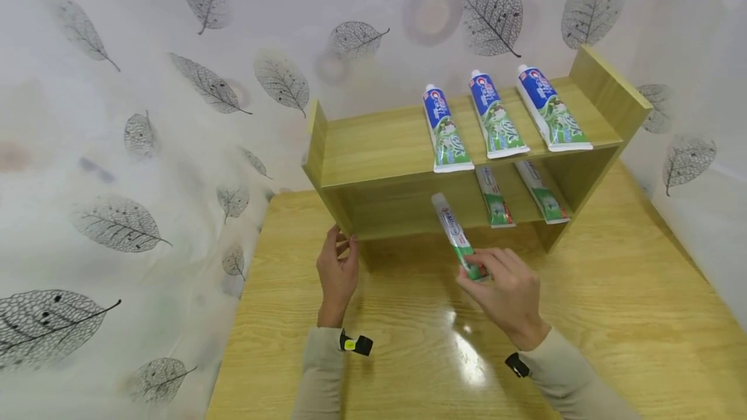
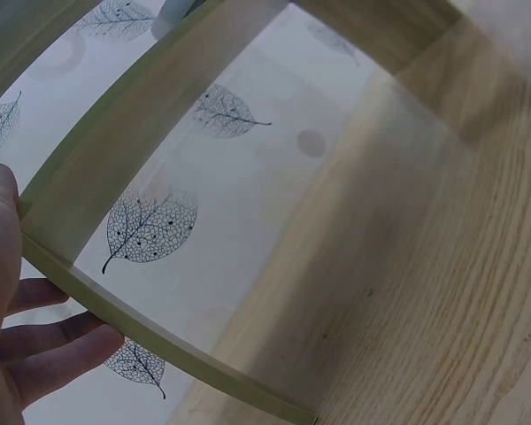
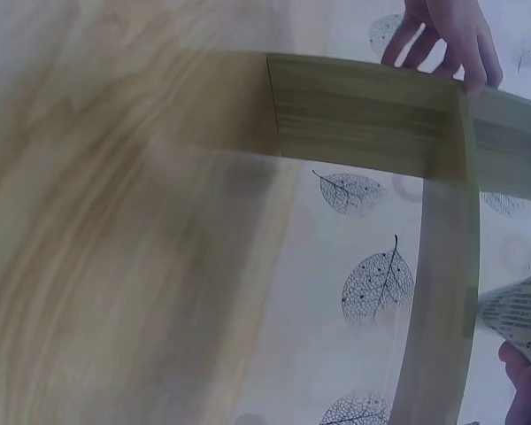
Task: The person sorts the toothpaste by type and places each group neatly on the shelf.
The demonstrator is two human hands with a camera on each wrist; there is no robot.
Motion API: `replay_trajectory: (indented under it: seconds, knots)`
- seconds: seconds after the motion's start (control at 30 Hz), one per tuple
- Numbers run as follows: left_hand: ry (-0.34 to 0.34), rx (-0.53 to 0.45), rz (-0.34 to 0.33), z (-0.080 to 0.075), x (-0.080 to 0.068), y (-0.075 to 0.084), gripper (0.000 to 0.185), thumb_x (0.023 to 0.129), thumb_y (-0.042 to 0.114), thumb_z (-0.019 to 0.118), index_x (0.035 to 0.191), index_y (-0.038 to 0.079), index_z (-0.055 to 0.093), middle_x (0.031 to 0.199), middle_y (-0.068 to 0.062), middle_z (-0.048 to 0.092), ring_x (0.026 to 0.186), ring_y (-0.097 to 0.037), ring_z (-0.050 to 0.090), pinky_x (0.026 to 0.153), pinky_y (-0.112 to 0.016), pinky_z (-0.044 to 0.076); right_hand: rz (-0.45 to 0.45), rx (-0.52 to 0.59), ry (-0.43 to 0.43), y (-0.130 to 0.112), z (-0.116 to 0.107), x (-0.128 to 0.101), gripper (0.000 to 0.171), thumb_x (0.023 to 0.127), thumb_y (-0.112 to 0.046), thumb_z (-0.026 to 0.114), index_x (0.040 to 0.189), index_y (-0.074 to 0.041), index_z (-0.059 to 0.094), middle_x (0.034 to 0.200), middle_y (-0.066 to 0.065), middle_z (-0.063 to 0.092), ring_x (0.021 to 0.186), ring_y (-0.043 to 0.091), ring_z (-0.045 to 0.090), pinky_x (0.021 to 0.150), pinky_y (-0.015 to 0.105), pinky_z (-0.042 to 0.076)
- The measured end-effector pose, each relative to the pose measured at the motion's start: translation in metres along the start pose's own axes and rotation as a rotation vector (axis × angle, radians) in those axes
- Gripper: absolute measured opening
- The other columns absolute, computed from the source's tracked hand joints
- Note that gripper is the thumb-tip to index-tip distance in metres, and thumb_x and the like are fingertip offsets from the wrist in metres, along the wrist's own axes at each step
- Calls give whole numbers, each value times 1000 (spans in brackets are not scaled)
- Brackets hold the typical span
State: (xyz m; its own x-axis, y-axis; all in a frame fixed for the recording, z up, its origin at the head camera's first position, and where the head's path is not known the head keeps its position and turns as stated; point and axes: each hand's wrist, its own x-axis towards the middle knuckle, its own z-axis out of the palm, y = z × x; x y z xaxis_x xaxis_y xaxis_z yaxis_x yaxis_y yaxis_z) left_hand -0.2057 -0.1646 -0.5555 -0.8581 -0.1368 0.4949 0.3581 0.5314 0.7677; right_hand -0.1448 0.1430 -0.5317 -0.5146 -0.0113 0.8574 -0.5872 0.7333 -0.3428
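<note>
A two-tier wooden shelf (image 1: 373,151) stands on the table. My left hand (image 1: 338,271) holds the shelf's left side panel (image 2: 150,328), with the thumb on one side and the fingers on the other. My right hand (image 1: 508,290) pinches the green lower end of a white-and-green toothpaste tube (image 1: 452,225) between thumb and fingers. The tube's capped end points toward the lower tier, left of two similar tubes, one near the middle (image 1: 495,196) and one at the right (image 1: 543,193). In the right wrist view, the held tube (image 3: 520,314) shows its printed flat side at the right edge.
Three blue, white and green toothpaste tubes (image 1: 497,115) lie side by side on the top tier, their ends at its front edge. Leaf-patterned wall covering (image 1: 192,148) rises behind and left of the wooden table (image 1: 408,355). Each wrist wears a black strap (image 1: 356,344).
</note>
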Motion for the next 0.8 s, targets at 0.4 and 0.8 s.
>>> replay_trajectory:
  seconds: [0.4, 0.8]
  knots:
    - [-1, -3, -19, 0, -1, 2, 39, 108, 16, 64, 144, 3, 64, 110, -23, 74, 101, -47, 81, 69, -52, 70, 104, -96, -137, 6, 15, 47, 12, 76, -10, 87, 81, -3, 79, 78, 15, 78, 61, 29, 72, 47, 41, 57]
    - [-2, 5, -16, 0, -1, 2, 38, 108, 15, 64, 143, 1, 64, 108, -23, 74, 99, -48, 81, 69, -49, 71, 247, -129, -191, 13, 42, 72, 9, 78, -13, 84, 84, -6, 83, 78, 14, 79, 56, 29, 65, 43, 45, 51]
